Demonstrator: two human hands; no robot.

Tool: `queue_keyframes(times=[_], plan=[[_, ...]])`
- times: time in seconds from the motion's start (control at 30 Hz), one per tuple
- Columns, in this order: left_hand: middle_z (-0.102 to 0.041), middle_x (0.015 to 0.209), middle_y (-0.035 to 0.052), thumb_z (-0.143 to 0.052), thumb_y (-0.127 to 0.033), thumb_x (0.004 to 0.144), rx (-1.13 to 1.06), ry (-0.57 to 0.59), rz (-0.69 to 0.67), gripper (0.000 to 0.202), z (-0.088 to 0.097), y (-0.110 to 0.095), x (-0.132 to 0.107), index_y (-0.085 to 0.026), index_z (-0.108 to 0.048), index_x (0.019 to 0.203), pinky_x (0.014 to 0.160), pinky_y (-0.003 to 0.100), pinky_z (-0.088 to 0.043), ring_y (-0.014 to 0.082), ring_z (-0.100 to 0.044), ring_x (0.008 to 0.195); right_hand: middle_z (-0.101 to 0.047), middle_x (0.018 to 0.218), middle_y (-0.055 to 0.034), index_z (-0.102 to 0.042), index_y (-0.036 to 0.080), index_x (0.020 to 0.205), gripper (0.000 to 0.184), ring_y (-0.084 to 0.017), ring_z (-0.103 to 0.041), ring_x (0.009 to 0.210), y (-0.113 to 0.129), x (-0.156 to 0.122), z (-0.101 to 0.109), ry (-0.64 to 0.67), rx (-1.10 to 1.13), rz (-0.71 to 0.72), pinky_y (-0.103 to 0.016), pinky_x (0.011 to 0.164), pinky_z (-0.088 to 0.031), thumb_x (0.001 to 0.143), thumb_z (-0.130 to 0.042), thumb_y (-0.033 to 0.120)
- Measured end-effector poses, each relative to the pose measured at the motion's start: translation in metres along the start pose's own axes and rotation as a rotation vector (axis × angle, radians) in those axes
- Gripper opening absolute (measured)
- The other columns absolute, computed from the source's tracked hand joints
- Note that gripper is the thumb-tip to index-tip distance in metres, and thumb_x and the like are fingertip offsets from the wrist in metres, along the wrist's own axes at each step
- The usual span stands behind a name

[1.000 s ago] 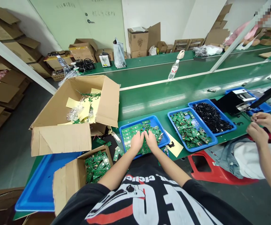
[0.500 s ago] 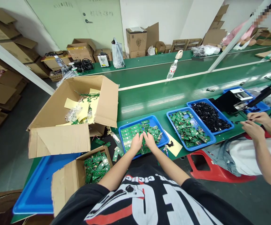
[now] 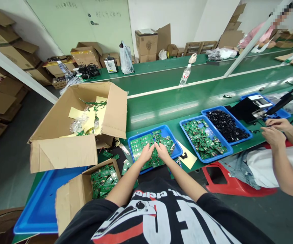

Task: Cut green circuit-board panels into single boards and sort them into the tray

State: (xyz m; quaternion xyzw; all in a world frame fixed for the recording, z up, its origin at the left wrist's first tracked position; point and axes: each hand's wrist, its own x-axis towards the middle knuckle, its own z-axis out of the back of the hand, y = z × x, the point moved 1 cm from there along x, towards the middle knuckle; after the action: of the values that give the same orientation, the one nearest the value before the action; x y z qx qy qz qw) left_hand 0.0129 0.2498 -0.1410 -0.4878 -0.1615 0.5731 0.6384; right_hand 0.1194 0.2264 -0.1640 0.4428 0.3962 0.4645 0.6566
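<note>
My left hand [image 3: 145, 153] and my right hand [image 3: 162, 151] sit side by side over a blue tray [image 3: 178, 149] heaped with small green circuit boards [image 3: 140, 145]. Their fingertips meet at the middle of the heap, curled down and pinched on a board there. I see only the backs of both hands, so the held piece is mostly hidden. A small cardboard box [image 3: 70, 200] with more green boards [image 3: 103, 178] stands by my left forearm.
A large open carton [image 3: 65, 152] with yellow sheets stands left, above an empty blue tray [image 3: 45, 203]. To the right are a second tray of boards [image 3: 204, 140] and a tray of black parts [image 3: 225, 125]. A co-worker's hands [image 3: 273, 132] work far right. A water bottle [image 3: 184, 76] stands on the belt.
My hands have stayed over the same tray, shifting only slightly on the boards. The co-worker's hands have moved a little up and left in view.
</note>
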Motion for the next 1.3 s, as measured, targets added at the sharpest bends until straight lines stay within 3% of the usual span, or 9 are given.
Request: queue_keyframes(times=[0.23, 0.43, 0.6, 0.7, 0.93, 1.13, 1.3], plan=[[-0.046, 0.051, -0.0039, -0.033, -0.048, 0.084, -0.019, -0.016, -0.013, 0.035, -0.003, -0.004, -0.003, -0.016, -0.049, 0.082, 0.038, 0.023, -0.036, 0.0104, -0.047, 0.036, -0.037, 0.047, 0.0049, -0.035, 0.022, 0.058, 0.039, -0.010, -0.038, 0.039, 0.001, -0.002, -0.002, 0.018, 0.047, -0.044, -0.022, 0.038, -0.034, 0.079, -0.031, 0.054], [-0.055, 0.058, -0.0001, -0.032, -0.044, 0.085, 0.072, -0.051, -0.006, 0.034, -0.006, -0.005, -0.004, -0.015, -0.047, 0.097, 0.039, 0.024, -0.038, 0.0136, -0.052, 0.038, -0.039, 0.049, 0.0039, -0.037, 0.022, 0.060, 0.038, -0.010, -0.040, 0.040, 0.004, -0.005, 0.001, 0.023, 0.001, -0.065, -0.022, 0.036, -0.035, 0.081, -0.029, 0.052], [-0.063, 0.080, 0.0102, -0.031, -0.041, 0.086, 0.241, -0.101, -0.038, 0.031, -0.004, -0.007, -0.001, -0.016, -0.050, 0.088, 0.063, 0.029, -0.043, 0.0226, -0.062, 0.076, -0.045, 0.054, 0.0017, -0.037, 0.021, 0.059, 0.036, -0.013, -0.047, 0.050, 0.006, -0.003, 0.003, 0.003, -0.122, -0.061, -0.024, 0.050, -0.039, 0.084, -0.027, 0.045], [-0.063, 0.083, 0.0135, -0.028, -0.042, 0.086, 0.338, -0.117, -0.022, 0.034, -0.005, -0.008, -0.001, -0.016, -0.050, 0.085, 0.068, 0.032, -0.041, 0.0270, -0.060, 0.085, -0.051, 0.058, -0.0015, -0.040, 0.021, 0.059, 0.036, -0.016, -0.052, 0.059, 0.006, -0.001, 0.002, -0.025, -0.224, -0.083, -0.026, 0.058, -0.039, 0.085, -0.028, 0.043], [-0.063, 0.079, 0.0135, -0.025, -0.040, 0.087, 0.460, -0.114, 0.046, 0.035, -0.009, -0.009, -0.004, -0.016, -0.050, 0.087, 0.065, 0.033, -0.040, 0.0283, -0.061, 0.080, -0.061, 0.070, -0.0097, -0.053, 0.018, 0.074, 0.033, -0.022, -0.057, 0.073, 0.005, -0.004, -0.004, -0.056, -0.410, -0.181, -0.029, 0.064, -0.038, 0.085, -0.034, 0.042], [-0.063, 0.084, 0.0130, -0.030, -0.043, 0.085, 0.420, -0.036, 0.039, 0.033, -0.011, -0.007, 0.003, -0.017, -0.050, 0.086, 0.065, 0.032, -0.041, 0.0270, -0.060, 0.083, -0.062, 0.068, -0.0090, -0.055, 0.016, 0.078, 0.039, -0.018, -0.059, 0.062, -0.007, 0.004, 0.009, -0.032, -0.402, -0.238, -0.027, 0.059, -0.039, 0.087, -0.027, 0.042], [-0.063, 0.069, 0.0051, -0.041, -0.048, 0.081, 0.264, 0.141, -0.025, 0.035, -0.020, -0.018, 0.023, -0.016, -0.051, 0.091, 0.052, 0.027, -0.043, 0.0174, -0.060, 0.053, -0.060, 0.059, -0.0028, -0.052, 0.015, 0.094, 0.032, -0.014, -0.055, 0.045, -0.022, 0.020, 0.035, -0.011, -0.352, -0.286, -0.025, 0.051, -0.039, 0.085, -0.034, 0.041]])
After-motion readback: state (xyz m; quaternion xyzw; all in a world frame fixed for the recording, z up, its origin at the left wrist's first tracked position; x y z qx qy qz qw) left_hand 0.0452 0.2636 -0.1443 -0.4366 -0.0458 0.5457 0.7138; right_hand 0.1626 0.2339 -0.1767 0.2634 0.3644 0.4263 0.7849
